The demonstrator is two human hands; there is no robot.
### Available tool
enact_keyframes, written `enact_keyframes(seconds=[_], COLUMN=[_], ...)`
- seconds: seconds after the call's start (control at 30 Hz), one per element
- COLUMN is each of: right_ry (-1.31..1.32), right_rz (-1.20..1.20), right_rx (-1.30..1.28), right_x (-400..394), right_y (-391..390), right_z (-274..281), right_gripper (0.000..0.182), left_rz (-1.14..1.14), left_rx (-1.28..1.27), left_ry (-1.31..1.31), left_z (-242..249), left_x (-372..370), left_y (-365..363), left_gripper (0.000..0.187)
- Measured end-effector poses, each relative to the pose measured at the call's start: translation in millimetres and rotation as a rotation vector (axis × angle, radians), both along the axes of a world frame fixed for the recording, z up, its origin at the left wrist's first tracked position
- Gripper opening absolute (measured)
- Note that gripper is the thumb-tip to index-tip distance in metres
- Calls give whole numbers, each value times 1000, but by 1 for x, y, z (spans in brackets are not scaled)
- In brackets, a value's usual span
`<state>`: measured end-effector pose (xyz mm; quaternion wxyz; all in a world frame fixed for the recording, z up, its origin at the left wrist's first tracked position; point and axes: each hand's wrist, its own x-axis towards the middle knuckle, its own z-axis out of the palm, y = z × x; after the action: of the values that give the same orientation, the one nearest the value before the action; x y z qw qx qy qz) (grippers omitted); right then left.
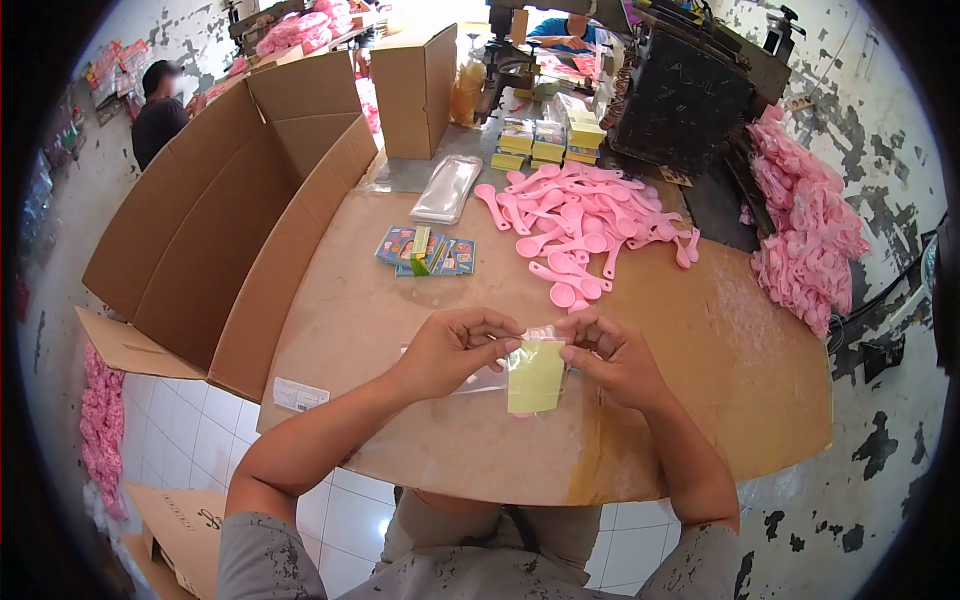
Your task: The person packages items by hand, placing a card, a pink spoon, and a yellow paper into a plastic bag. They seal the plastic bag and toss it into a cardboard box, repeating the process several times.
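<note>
My left hand (455, 352) and my right hand (615, 358) pinch the two upper corners of a small clear plastic bag (541, 333) over the near part of the table. Inside the bag shows a pale yellow-green card (535, 380), with a bit of pink just below its lower edge. Under my left fingers, another piece of clear plastic (482, 381) lies on the cardboard-covered table (420, 440). Beyond my hands spreads a pile of pink measuring spoons (570, 225). Left of them lie printed cards (450, 256) and a stack of clear bags (446, 190).
A large open carton (210, 210) stands along the left side, and a smaller box (412, 95) behind. Stacks of yellow cards (548, 140) sit before a dark machine (680, 100). Pink bundles (805, 210) hang at right. Two people are in the background.
</note>
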<state>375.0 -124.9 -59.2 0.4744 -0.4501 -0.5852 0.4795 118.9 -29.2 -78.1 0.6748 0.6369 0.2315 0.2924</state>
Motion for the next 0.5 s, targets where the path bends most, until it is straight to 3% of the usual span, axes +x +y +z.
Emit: enact_keyframes(seconds=[0.13, 0.27, 0.37, 0.47, 0.5], right_ry=[-26, -64, -36, 70, 98], right_rz=[90, 105, 72, 35, 0], right_rx=[-85, -93, -66, -30, -1], right_x=[-7, 0, 2, 1, 2], right_y=[-2, 1, 2, 1, 2], right_z=[7, -2, -2, 8, 14], right_gripper=[43, 37, 34, 32, 30], left_rz=[39, 126, 63, -146, -35], left_rx=[9, 1, 162, 27, 26], left_ry=[-49, -159, -51, 105, 85], left_z=[2, 9, 6, 2, 4], left_x=[-1, 3, 4, -4, -11], left_y=[1, -3, -7, 2, 6], left_gripper=[25, 28, 29, 34, 33])
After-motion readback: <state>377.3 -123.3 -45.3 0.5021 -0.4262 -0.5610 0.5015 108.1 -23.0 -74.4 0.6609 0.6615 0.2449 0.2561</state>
